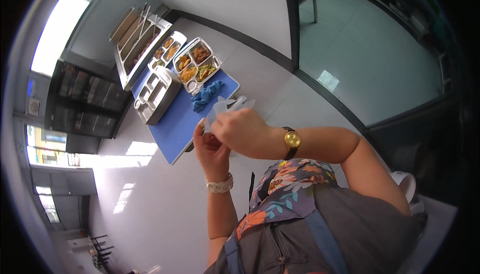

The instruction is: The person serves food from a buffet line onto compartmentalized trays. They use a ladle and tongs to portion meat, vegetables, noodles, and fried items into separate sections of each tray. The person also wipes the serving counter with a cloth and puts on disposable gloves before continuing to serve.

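Between my two hands is a thin translucent plastic glove [214,109], its limp fingers fanning out past my knuckles toward the table. My right hand [243,129], below a gold-faced watch [292,139], grips it from above with curled fingers. My left hand [212,148], with a pale bracelet [219,184] at the wrist, pinches its near edge between thumb and fingertips. Part of the glove is hidden behind my right hand. Just beyond lies a crumpled blue cloth [207,96] on a blue-topped table [176,127].
A stack of empty compartment trays [157,96] stands on the table. Beside it are a food-filled steel tray [197,64] and another filled tray [167,51]. Behind them is a steel serving unit [138,49] with utensils. A dark-framed glass partition [294,22] stands to the right.
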A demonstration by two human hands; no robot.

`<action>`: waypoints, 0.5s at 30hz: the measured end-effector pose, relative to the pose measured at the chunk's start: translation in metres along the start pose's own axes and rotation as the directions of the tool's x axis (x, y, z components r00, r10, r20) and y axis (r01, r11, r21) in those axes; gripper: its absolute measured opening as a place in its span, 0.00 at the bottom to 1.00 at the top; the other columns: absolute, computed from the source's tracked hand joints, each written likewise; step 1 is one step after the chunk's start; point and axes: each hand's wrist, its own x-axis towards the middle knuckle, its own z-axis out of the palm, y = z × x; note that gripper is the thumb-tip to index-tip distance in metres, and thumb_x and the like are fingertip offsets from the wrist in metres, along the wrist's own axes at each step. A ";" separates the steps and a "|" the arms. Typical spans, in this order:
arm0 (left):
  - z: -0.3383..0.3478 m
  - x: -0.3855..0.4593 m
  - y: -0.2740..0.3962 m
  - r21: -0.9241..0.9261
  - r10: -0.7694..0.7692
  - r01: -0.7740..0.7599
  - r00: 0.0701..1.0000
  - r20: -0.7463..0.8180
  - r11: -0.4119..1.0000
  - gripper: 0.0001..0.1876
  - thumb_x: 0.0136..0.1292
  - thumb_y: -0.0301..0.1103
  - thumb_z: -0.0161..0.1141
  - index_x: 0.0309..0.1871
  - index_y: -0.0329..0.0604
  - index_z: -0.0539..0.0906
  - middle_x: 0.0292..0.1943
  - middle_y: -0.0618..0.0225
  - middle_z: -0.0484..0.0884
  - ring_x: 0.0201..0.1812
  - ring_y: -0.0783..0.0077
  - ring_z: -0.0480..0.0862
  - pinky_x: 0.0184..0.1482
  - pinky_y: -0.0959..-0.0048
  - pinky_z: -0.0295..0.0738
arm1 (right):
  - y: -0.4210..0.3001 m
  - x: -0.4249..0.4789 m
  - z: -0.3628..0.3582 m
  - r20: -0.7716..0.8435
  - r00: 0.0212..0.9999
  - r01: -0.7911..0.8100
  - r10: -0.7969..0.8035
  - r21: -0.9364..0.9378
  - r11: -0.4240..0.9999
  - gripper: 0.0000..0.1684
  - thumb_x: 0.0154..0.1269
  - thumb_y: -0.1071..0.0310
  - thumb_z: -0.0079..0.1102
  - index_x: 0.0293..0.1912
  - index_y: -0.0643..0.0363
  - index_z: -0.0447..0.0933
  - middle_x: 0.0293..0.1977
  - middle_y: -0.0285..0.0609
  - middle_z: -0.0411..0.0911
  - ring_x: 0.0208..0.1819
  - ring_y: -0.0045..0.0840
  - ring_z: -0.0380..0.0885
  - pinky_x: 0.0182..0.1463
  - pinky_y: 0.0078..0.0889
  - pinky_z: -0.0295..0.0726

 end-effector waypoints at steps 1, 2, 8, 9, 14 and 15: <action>-0.003 -0.004 0.007 -0.018 -0.023 0.023 1.000 -0.012 1.000 0.35 0.47 0.18 0.64 0.59 0.35 0.61 0.27 0.71 0.77 0.30 0.80 0.78 0.34 0.83 0.74 | -0.007 0.004 -0.002 0.002 0.999 0.052 -0.052 -0.028 0.998 0.07 0.43 0.68 0.60 0.24 0.58 0.72 0.21 0.38 0.72 0.24 0.26 0.77 0.25 0.26 0.74; -0.004 -0.007 0.014 -0.036 -0.046 0.045 0.999 -0.026 0.998 0.35 0.47 0.18 0.64 0.60 0.35 0.61 0.28 0.70 0.77 0.31 0.80 0.78 0.34 0.83 0.74 | -0.011 0.005 -0.003 0.007 0.995 0.104 -0.104 -0.055 0.993 0.08 0.40 0.68 0.61 0.23 0.56 0.71 0.20 0.37 0.71 0.23 0.24 0.76 0.23 0.25 0.72; -0.029 -0.021 0.016 -0.005 -0.107 0.107 0.994 -0.010 0.994 0.34 0.48 0.21 0.65 0.59 0.35 0.61 0.43 0.62 0.75 0.42 0.73 0.78 0.44 0.77 0.75 | -0.032 0.000 0.004 0.074 0.990 0.124 -0.118 -0.081 0.989 0.09 0.39 0.68 0.61 0.24 0.57 0.71 0.21 0.36 0.72 0.23 0.22 0.75 0.24 0.22 0.72; -0.030 -0.021 0.016 -0.028 -0.096 0.096 0.995 -0.018 0.995 0.34 0.48 0.19 0.64 0.59 0.34 0.61 0.37 0.64 0.77 0.37 0.76 0.78 0.39 0.80 0.75 | -0.034 -0.001 0.006 0.069 0.991 0.122 -0.117 -0.080 0.989 0.09 0.40 0.69 0.61 0.24 0.57 0.71 0.21 0.37 0.72 0.23 0.22 0.75 0.24 0.22 0.72; -0.046 -0.021 0.004 -0.162 -0.193 0.201 0.979 0.065 0.966 0.27 0.50 0.22 0.63 0.54 0.37 0.66 0.49 0.63 0.73 0.48 0.70 0.76 0.49 0.73 0.74 | -0.039 -0.003 0.010 0.097 0.983 0.165 -0.156 -0.088 0.982 0.11 0.42 0.69 0.60 0.29 0.60 0.72 0.22 0.38 0.73 0.23 0.23 0.76 0.25 0.22 0.74; -0.048 -0.021 0.002 -0.195 -0.212 0.225 0.973 0.085 0.954 0.26 0.51 0.22 0.62 0.53 0.38 0.66 0.49 0.63 0.73 0.48 0.70 0.76 0.50 0.73 0.74 | -0.039 -0.003 0.011 0.105 0.980 0.176 -0.167 -0.082 0.981 0.11 0.42 0.69 0.60 0.30 0.60 0.72 0.23 0.39 0.73 0.23 0.24 0.76 0.25 0.22 0.74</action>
